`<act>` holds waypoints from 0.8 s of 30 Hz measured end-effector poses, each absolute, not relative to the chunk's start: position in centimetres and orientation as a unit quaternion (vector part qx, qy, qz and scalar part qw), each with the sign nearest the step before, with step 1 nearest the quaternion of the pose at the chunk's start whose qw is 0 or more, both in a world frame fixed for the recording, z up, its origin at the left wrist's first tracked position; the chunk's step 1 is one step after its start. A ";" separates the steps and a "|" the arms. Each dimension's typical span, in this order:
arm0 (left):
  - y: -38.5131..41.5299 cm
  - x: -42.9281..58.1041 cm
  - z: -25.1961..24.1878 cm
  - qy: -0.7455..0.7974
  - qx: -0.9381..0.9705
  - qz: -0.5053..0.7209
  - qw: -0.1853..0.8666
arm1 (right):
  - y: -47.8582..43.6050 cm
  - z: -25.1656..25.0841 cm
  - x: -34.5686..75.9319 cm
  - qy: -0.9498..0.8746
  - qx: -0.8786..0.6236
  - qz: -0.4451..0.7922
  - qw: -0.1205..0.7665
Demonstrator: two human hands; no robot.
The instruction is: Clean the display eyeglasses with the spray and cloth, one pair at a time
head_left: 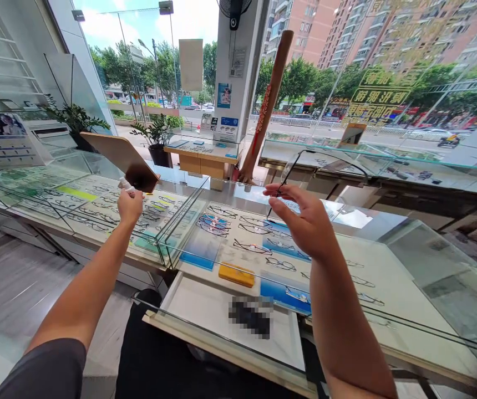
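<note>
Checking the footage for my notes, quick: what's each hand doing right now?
Left hand: closed, holding a small white bottle.
Right hand: closed in a pinch, holding a pair of glasses by the temple.

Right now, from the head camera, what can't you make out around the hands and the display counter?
Head view only:
- White item in the left hand: fingers cover part of it, so its kind is unclear.
- Eyeglasses in the right hand: fingers cover part of the frame; lenses too faint.
- Pixelated patch on the white tray: mosaic blur hides what lies there.
- Distant frames: too small, behind glass.
</note>
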State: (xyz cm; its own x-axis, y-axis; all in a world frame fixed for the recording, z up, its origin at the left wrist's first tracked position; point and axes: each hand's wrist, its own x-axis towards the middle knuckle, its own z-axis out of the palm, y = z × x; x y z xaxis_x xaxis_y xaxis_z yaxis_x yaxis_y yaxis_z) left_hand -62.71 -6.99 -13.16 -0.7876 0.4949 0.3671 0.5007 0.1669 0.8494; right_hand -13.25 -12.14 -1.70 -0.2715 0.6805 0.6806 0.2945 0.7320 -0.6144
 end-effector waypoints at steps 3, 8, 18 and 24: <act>-5.7 -57.7 -10.3 -0.668 -0.411 -0.618 -0.054 | -12.2 -1.5 -13.2 -0.773 -0.310 0.194 0.518; -5.8 -46.8 -3.7 -0.344 -0.524 -0.725 -0.287 | -12.5 -1.2 -13.0 -0.770 -0.307 0.205 0.520; -9.3 -35.3 1.2 -0.156 -0.594 -0.635 -0.468 | -12.4 -1.0 -12.9 -0.761 -0.287 0.277 0.512; -9.3 -35.9 0.5 -0.217 -0.623 -0.528 -0.534 | -12.0 -1.5 -13.2 -0.754 -0.268 0.356 0.483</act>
